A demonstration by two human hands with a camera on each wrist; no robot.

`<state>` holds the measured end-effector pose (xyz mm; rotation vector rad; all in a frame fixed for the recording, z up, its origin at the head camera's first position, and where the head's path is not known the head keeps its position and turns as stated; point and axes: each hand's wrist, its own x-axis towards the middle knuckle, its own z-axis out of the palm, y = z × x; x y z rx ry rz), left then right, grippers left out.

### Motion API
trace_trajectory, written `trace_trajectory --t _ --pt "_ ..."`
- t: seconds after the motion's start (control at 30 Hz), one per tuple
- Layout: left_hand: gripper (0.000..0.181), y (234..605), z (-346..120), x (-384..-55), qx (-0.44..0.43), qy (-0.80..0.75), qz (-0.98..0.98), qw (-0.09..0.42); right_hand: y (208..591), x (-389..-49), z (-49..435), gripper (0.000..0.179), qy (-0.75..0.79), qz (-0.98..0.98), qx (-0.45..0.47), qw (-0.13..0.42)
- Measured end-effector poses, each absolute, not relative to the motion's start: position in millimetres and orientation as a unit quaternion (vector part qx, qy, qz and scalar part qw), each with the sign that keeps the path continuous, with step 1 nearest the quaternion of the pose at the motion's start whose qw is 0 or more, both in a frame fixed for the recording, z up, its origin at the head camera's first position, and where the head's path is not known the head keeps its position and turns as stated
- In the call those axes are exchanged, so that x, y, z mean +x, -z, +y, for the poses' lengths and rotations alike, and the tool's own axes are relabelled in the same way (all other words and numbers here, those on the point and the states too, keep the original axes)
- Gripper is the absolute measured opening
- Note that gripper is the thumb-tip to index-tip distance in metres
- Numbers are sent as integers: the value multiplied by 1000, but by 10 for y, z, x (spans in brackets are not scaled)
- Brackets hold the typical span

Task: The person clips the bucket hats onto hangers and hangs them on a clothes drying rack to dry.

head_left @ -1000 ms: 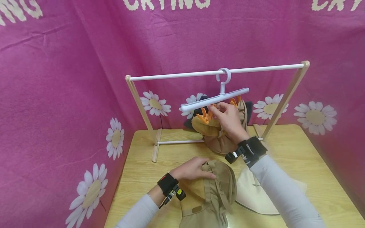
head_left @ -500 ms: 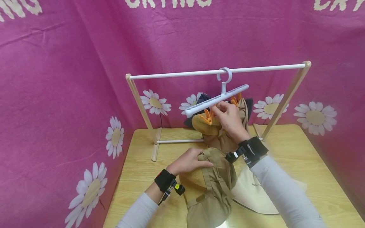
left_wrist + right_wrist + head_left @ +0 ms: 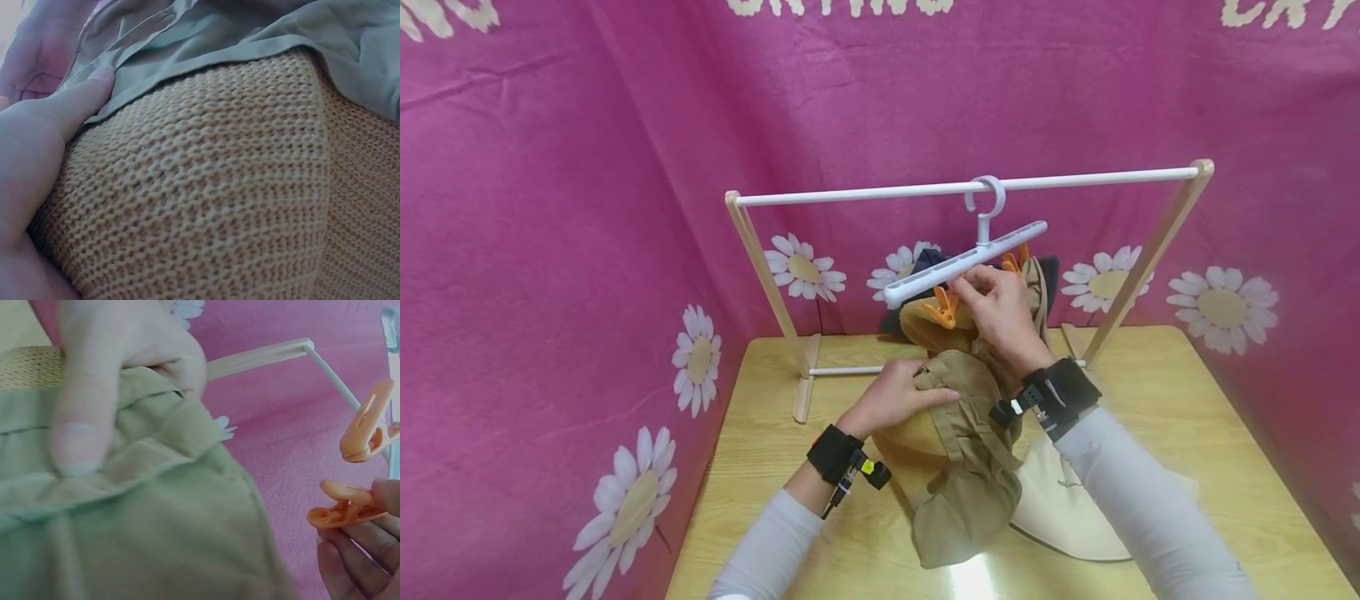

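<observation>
My left hand (image 3: pixel 891 400) grips the edge of a khaki fabric hat (image 3: pixel 970 500), thumb on top, raised in front of the rack. The hat's tan ribbed weave (image 3: pixel 206 169) fills much of the left wrist view. My right hand (image 3: pixel 1003 317) is just under a white hanger (image 3: pixel 932 277) and pinches an orange clip (image 3: pixel 344 506) between thumb and fingers. Another orange clip (image 3: pixel 365 428) is beside it in the right wrist view. A similar tan-and-khaki hat (image 3: pixel 925 325) hangs behind, partly hidden by my right hand and the raised hat.
The hanger hooks over the white rail (image 3: pixel 850 193) of a wooden-legged rack. Dark fabric (image 3: pixel 928 258) shows behind the hanger. A cream cloth item (image 3: pixel 1067 500) lies on the wooden table (image 3: pixel 767 508), partly under my right forearm. A pink flowered curtain (image 3: pixel 587 208) encloses the table.
My left hand has lifted the khaki hat up and toward the hanger, so it now overlaps the hung hat. The hanger has swivelled slightly; my right hand stays at the clip.
</observation>
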<state>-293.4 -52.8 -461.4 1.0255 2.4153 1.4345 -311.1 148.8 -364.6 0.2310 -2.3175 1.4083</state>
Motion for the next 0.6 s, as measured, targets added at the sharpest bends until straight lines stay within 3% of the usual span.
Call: trace_trajectory --t 0.6 --pt "42 4454 -365 -3168 331 -483 811 16 3602 -3088 1561 20 -484 -844 118 198"
